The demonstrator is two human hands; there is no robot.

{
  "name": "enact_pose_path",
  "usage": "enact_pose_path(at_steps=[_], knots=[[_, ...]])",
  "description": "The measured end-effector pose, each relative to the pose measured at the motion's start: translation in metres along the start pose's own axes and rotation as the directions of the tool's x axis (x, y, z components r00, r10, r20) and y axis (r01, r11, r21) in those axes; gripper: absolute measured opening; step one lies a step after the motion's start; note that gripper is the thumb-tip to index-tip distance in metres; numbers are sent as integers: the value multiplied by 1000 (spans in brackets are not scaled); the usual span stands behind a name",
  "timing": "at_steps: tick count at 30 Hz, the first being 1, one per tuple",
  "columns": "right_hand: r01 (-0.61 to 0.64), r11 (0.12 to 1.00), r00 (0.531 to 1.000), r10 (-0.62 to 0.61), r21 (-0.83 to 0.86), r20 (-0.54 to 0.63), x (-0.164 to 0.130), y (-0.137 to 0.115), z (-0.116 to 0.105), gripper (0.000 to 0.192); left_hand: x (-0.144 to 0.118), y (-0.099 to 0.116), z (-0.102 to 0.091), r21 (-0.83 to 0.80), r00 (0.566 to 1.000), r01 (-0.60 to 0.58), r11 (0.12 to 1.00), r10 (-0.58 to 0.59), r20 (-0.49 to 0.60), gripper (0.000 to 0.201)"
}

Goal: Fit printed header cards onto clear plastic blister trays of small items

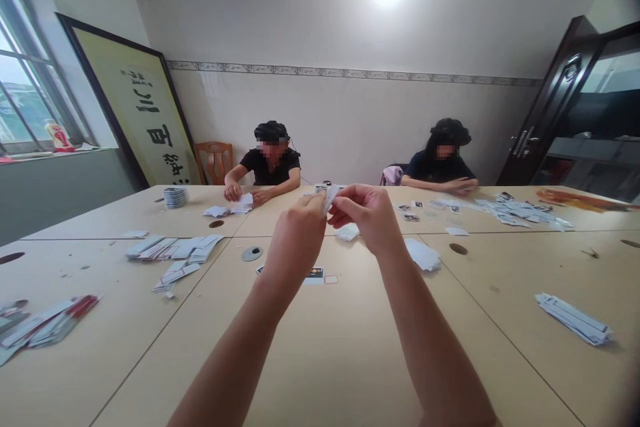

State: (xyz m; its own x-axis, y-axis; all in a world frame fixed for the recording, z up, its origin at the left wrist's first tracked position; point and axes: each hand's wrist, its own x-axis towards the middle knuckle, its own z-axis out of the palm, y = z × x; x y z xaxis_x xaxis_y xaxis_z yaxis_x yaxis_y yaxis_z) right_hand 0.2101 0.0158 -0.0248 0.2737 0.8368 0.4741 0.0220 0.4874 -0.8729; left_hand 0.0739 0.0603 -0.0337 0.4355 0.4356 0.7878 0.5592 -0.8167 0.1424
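Observation:
In front of me, above the table, my left hand [303, 225] grips a small whitish, see-through plastic bag [330, 197]. The fingers of my right hand [369, 213] are pinched together at the bag's right edge. My own hands partly cover the bag, so its contents are unclear. On the table below lies a dark printed card [315, 273], partly behind my left wrist, with a white slip with a red border [331, 279] beside it. A whitish clump of plastic bags [348, 232] sits just beyond my hands, and a white paper stack [423, 255] is right of my right forearm.
Bundles of paper strips [173, 248] lie left, with more strips [55, 325] nearer. A strip bundle [573, 319] lies right. Scattered cards [520, 209] spread at the far right. Two people sit opposite, one handling white papers [243, 204]. A round stack [175, 197] stands far left.

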Motion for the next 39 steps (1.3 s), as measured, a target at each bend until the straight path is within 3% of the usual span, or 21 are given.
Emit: enact_pose_path(at_steps=[6,14,19,24,31,39], knots=[[-12,996,999,8,84,42,1,2,-2,5,2,0,-4,-168,998,-55,984,53,-14,28],[14,993,995,-26,119,98,-2,-1,-1,6,1,2,-15,-346,1000,14,938,-11,10,32],[-2,998,992,-6,68,124,-7,-9,-2,11,1,0,-16,-326,1000,5,945,-13,-22,37],[-9,998,997,4,60,74,-10,-13,-3,13,1,0,-19,-304,996,-56,951,34,-77,39],[-34,990,995,22,136,93,-12,-14,-2,16,-1,-1,-18,-193,985,-138,971,114,-129,15],[-62,982,996,51,181,66,-11,-10,0,11,-2,-7,-4,-21,974,-165,986,159,-163,34]])
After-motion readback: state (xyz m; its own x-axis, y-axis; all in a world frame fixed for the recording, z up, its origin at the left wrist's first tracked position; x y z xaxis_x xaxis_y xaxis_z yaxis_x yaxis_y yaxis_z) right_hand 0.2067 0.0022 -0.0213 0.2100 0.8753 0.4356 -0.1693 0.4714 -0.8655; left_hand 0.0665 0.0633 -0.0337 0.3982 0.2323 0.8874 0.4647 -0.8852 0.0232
